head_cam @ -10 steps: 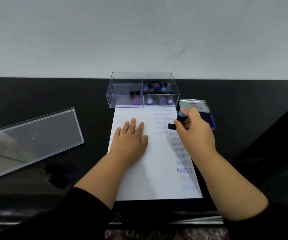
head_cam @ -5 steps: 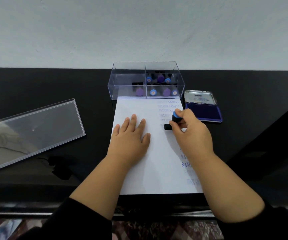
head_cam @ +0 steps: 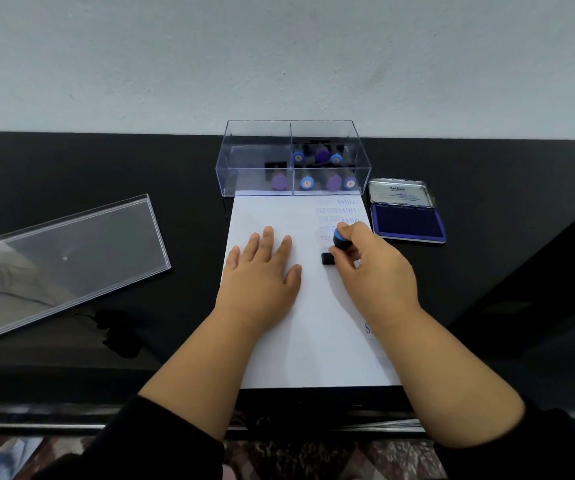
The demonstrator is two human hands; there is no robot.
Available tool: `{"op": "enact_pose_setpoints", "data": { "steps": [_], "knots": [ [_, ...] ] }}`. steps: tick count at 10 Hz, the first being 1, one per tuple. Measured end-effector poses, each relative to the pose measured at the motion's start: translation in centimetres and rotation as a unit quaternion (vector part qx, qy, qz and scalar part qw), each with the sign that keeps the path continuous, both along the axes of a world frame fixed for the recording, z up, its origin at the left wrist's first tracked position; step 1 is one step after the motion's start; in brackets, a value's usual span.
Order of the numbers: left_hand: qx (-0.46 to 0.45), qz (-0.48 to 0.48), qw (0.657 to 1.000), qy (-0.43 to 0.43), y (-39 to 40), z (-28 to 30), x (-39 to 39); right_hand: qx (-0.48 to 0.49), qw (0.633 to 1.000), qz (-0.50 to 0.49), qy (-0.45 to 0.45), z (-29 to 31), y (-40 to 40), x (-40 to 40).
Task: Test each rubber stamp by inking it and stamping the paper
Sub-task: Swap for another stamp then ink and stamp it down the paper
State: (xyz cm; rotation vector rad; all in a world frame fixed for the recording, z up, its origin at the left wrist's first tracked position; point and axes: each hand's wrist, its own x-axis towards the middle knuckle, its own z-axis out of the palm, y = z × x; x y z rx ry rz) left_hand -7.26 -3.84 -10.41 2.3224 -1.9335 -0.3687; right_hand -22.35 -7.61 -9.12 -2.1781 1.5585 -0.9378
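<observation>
Brought the blue-capped rubber stamp [head_cam: 335, 249], gripped in curled right hand [head_cam: 372, 268] fingers, from ink pad [head_cam: 408, 223] onto paper's [head_cam: 308, 341] right-edge column; left hand [head_cam: 261, 271] flat, fingers straight; impression likely underway.

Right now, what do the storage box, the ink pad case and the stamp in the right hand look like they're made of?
Storage box: clear, glossy rigid plastic, probably acrylic; you see the stamps through its walls.
Ink pad case: the lid looks like shiny metal, mirror-like with printed lettering; the blue pad looks soft and matte.
Stamp in the right hand: black body with a blue cap, likely plastic; its face is hidden.
</observation>
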Motion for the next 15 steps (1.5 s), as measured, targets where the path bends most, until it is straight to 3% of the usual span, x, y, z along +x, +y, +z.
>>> {"op": "enact_pose_setpoints", "data": {
  "steps": [8, 11, 15],
  "knots": [
    [-0.009, 0.007, 1.0, 0.011, -0.1, 0.2, -0.1, -0.011, 1.0, 0.009, 0.023, 0.1, 0.2, -0.1],
    [-0.012, 0.009, 1.0, 0.02, -0.1, 0.2, -0.1, 0.031, 0.986, -0.077, -0.144, 1.2, -1.1, -2.7],
    [-0.01, 0.009, 1.0, 0.02, -0.1, 0.2, -0.1, 0.037, 0.982, -0.081, -0.169, 1.1, -1.3, -3.5]
  ]
}}
